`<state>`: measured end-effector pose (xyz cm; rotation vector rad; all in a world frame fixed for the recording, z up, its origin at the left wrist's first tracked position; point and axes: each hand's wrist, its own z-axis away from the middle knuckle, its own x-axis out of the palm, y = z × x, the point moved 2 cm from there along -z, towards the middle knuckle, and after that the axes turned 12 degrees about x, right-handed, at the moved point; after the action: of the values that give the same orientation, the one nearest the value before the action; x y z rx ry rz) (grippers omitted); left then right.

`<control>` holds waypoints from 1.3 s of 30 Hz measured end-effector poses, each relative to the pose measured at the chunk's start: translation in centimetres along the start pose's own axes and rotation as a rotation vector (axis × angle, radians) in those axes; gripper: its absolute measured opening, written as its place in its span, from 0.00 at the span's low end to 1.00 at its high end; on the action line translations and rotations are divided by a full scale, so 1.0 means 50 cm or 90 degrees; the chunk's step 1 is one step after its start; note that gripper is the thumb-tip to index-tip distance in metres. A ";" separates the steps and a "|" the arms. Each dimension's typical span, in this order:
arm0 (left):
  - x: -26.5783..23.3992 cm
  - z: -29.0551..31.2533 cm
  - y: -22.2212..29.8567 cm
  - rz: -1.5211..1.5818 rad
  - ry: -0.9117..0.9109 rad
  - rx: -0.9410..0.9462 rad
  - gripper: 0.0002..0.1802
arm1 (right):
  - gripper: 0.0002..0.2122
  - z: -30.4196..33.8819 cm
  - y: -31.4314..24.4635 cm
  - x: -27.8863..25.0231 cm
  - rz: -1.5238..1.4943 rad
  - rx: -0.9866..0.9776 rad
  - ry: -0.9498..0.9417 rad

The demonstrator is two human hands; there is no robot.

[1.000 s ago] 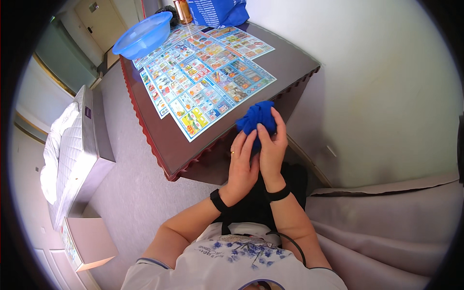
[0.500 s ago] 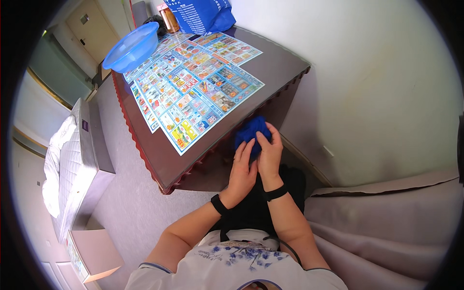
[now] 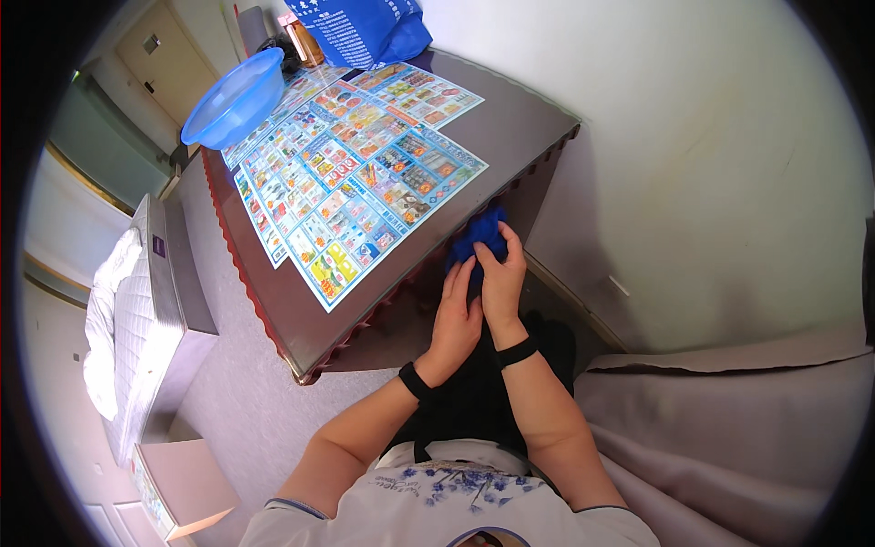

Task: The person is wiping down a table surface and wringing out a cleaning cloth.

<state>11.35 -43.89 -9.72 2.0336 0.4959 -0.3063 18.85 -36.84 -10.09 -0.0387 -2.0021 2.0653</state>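
A soft, bunched blue cloth (image 3: pixel 476 239) sits at the table's near edge, partly in the shade below the tabletop; its exact shape cannot be made out. My right hand (image 3: pixel 503 284) grips it from the right, thumb and index finger pressed into its front. Below and to the left, my left hand (image 3: pixel 456 314) curves around its lower side with the fingertips on it. The two hands nearly touch each other. A dark band circles each wrist.
The brown table (image 3: pixel 510 100) has a scalloped dark red edge. Printed flyers (image 3: pixel 355 182) cover much of it. At its far end stand a light-blue basin (image 3: pixel 235 98), a jar (image 3: pixel 305 44) and a blue bag (image 3: pixel 360 32). A wall rises on the right; a mattress (image 3: pixel 150 310) lies left.
The blue cloth has shifted slightly and changed its folds, with my right hand moving a little up along it. The view has turned slightly, so the table appears farther left.
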 end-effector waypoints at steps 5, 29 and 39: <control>0.017 -0.013 0.014 -0.002 -0.034 -0.033 0.32 | 0.18 -0.012 -0.014 -0.027 -0.139 0.113 -0.051; 0.085 -0.106 0.021 -0.003 -0.072 0.048 0.32 | 0.17 -0.108 -0.052 -0.067 -0.232 0.080 -0.007; 0.117 -0.158 -0.011 0.018 -0.028 0.046 0.32 | 0.19 -0.183 -0.041 -0.056 -0.083 -0.021 0.030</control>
<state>16.37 -35.49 -8.71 2.0971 0.4341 -0.3549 23.72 -28.45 -8.97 0.0357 -1.9569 1.9341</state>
